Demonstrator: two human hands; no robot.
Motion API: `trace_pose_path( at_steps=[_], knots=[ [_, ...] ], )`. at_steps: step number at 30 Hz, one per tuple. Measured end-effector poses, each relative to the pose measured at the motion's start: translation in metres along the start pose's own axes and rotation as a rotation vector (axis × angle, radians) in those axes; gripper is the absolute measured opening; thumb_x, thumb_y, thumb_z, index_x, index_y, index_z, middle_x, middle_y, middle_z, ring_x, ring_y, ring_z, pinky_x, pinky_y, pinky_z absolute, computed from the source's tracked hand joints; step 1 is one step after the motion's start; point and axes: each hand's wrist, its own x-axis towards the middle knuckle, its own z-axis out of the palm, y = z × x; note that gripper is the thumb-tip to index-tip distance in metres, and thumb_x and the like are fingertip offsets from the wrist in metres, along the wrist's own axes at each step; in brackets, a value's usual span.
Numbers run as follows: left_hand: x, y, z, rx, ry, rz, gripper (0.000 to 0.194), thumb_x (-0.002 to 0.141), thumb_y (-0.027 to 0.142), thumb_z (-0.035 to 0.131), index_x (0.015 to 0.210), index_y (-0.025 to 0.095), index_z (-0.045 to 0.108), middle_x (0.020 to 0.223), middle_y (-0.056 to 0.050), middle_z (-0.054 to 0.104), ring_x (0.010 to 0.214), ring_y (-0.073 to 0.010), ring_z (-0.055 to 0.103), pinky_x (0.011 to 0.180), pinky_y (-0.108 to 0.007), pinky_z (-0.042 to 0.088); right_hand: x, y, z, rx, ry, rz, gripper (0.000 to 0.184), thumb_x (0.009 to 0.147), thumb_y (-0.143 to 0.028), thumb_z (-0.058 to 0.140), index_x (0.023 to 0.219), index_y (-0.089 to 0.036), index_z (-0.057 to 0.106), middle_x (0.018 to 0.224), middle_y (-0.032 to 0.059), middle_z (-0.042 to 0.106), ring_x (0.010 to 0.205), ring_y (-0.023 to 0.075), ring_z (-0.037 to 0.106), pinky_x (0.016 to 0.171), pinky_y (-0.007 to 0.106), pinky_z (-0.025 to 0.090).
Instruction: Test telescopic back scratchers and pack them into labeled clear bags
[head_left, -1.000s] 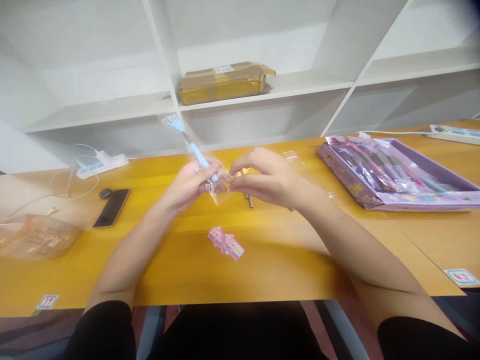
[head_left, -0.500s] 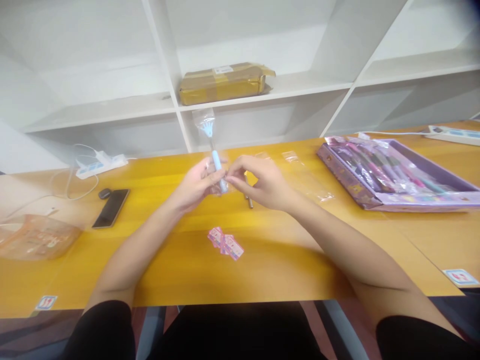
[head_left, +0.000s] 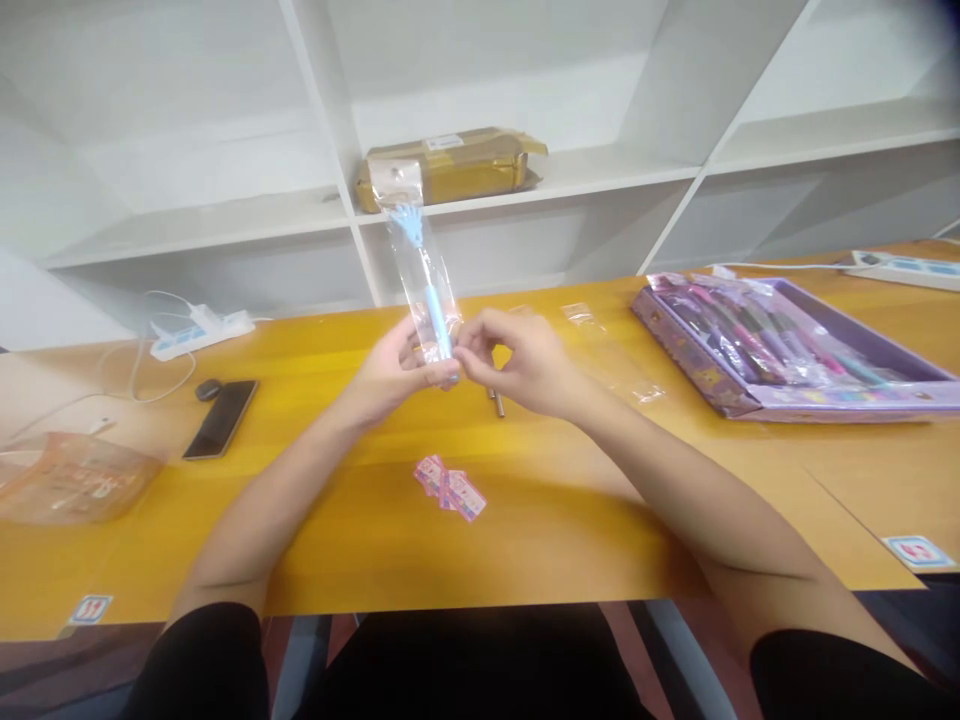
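Observation:
A light-blue back scratcher with a small hand-shaped head stands nearly upright inside a clear plastic bag. My left hand is closed around the bag's lower end, thumb across the front near the foot of the handle. Beside it my right hand is pinched, its thumb and fingertips at the bag's lower right edge. Thin metal rods lie on the table, partly hidden behind that hand. Below both hands, several small pink printed cards lie in an overlapping pile.
On the right, a purple box holds several wrapped items. Flat clear bags lie left of it. A phone, a power strip and an orange translucent bag are at left. A taped parcel sits on the shelf.
The back scratcher has risen slightly between my hands, and its clear bag now stretches higher above the head. My left thumb has shifted down toward the handle's foot. My right hand stays pinched.

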Motion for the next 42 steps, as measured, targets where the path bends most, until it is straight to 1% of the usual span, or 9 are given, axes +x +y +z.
trace_pose_path(
  at_steps=[4,7,12,20,27,31,33,38,42],
  knots=[
    [0.000,-0.002,-0.001,0.015,0.004,-0.005,0.062,0.075,0.034,0.104,0.127,0.021,0.073,0.118,-0.011,0.077,0.099,-0.0223,0.075,0.079,-0.029,0.060,-0.001,0.002,0.001,-0.018,-0.007,-0.007,0.012,0.099,-0.022,0.069,0.089,-0.021,0.061,0.076,-0.0035,0.069,0.066,0.0094,0.061,0.065,0.025,0.048],
    [0.000,0.000,0.000,0.057,-0.002,0.001,0.062,0.081,0.039,0.100,0.135,0.022,0.074,0.127,-0.013,0.077,0.105,-0.0235,0.076,0.083,-0.030,0.061,-0.001,0.003,0.001,-0.044,-0.006,0.002,0.013,0.099,-0.022,0.069,0.089,-0.022,0.060,0.074,-0.0041,0.067,0.066,0.0098,0.060,0.065,0.025,0.047],
    [0.001,0.001,0.002,0.064,0.036,0.009,0.063,0.084,0.045,0.098,0.139,0.024,0.075,0.132,-0.013,0.076,0.103,-0.0220,0.076,0.083,-0.030,0.062,0.000,0.006,0.002,-0.059,0.013,0.022,0.014,0.099,-0.024,0.067,0.088,-0.023,0.058,0.072,-0.0044,0.066,0.064,0.0100,0.060,0.064,0.026,0.047],
    [0.004,-0.002,0.002,0.121,0.069,0.060,0.053,0.087,0.045,0.095,0.132,0.022,0.080,0.097,-0.005,0.075,0.083,-0.0165,0.071,0.079,-0.029,0.060,0.001,0.010,0.003,-0.048,0.023,0.003,0.015,0.097,-0.024,0.066,0.086,-0.023,0.056,0.073,-0.0038,0.065,0.064,0.0102,0.058,0.062,0.025,0.046],
    [0.003,-0.004,0.002,0.160,0.086,0.105,0.047,0.090,0.043,0.094,0.131,0.022,0.082,0.091,-0.003,0.071,0.081,-0.0149,0.066,0.080,-0.028,0.059,-0.001,0.011,0.004,-0.048,0.021,0.035,0.017,0.097,-0.023,0.067,0.090,-0.024,0.052,0.074,-0.0051,0.060,0.064,0.0102,0.054,0.063,0.026,0.045],
    [0.001,-0.002,0.002,0.111,0.112,0.114,0.052,0.087,0.045,0.095,0.131,0.021,0.083,0.102,-0.007,0.078,0.085,-0.0178,0.070,0.080,-0.031,0.062,-0.003,0.018,0.008,0.014,0.094,0.141,0.032,0.098,-0.037,0.077,0.101,-0.026,0.047,0.080,-0.0052,0.058,0.066,0.0113,0.053,0.062,0.026,0.044],
    [0.001,-0.001,0.003,0.103,0.115,0.126,0.052,0.085,0.044,0.097,0.130,0.021,0.083,0.110,-0.009,0.081,0.093,-0.0203,0.074,0.083,-0.032,0.063,-0.003,0.021,0.010,0.103,0.059,0.191,0.037,0.101,-0.049,0.076,0.101,-0.026,0.047,0.083,-0.0036,0.060,0.069,0.0123,0.055,0.063,0.027,0.045],
    [0.001,0.001,0.004,0.130,0.101,0.125,0.046,0.085,0.044,0.098,0.123,0.021,0.087,0.113,-0.011,0.083,0.099,-0.0214,0.077,0.094,-0.034,0.064,0.000,0.021,0.016,0.273,-0.079,0.202,0.058,0.107,-0.073,0.064,0.079,-0.023,0.052,0.071,-0.0028,0.057,0.066,0.0120,0.050,0.061,0.027,0.040],
    [0.002,0.000,0.003,0.122,0.092,0.117,0.048,0.082,0.047,0.100,0.119,0.019,0.088,0.101,-0.009,0.082,0.086,-0.0186,0.075,0.089,-0.034,0.063,0.000,0.020,0.019,0.359,-0.054,0.193,0.063,0.106,-0.073,0.066,0.072,-0.022,0.050,0.061,-0.0056,0.050,0.058,0.0101,0.045,0.057,0.025,0.038]
  ],
)
